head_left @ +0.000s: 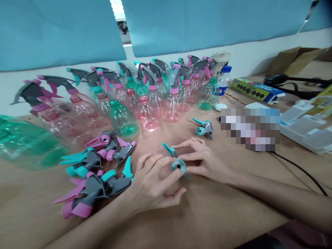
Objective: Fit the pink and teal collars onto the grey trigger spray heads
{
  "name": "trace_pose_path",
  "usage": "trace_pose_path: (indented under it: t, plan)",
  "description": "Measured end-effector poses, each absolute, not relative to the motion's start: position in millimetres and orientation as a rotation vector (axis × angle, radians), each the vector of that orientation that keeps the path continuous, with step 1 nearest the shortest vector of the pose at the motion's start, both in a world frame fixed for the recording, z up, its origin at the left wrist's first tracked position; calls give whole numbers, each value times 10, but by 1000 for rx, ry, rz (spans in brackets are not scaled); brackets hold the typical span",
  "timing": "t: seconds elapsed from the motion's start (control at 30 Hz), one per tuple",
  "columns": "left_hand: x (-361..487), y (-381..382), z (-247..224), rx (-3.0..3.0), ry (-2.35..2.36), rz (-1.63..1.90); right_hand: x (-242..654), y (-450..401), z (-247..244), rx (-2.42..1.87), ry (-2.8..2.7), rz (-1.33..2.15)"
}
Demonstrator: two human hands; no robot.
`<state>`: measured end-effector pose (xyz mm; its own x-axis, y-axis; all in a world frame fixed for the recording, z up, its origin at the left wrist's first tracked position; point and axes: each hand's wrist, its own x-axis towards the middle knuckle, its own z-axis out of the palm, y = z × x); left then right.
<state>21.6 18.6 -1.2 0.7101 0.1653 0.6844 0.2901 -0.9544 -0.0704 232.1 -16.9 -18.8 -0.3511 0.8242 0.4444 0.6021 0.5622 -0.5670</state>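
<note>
Between my two hands is a teal and grey spray head (178, 166), its round teal collar facing the camera. My left hand (157, 181) grips it from the left, fingers bent over its top. The fingertips of my right hand (201, 157) pinch it from the right. A second teal and grey spray head (205, 129) lies on the table beyond my right hand. To the left of my left hand is a pile of loose spray heads (90, 193), some pink and grey, some teal and grey.
Pink and green clear bottles (123, 119) stand behind my hands, several with spray heads on. A large green bottle (28, 145) lies at the left. At the right are a blue-capped bottle (224, 83), a green box (252, 90), a white plastic tray (308, 135) and a black cable (298, 165).
</note>
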Motion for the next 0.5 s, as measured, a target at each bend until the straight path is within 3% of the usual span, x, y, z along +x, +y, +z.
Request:
trace_pose_path:
  t: [0.5]
  plan:
    - [218,211,-34,-2950,-489,-1076,2297,-178,-177,-1166,-2140,378]
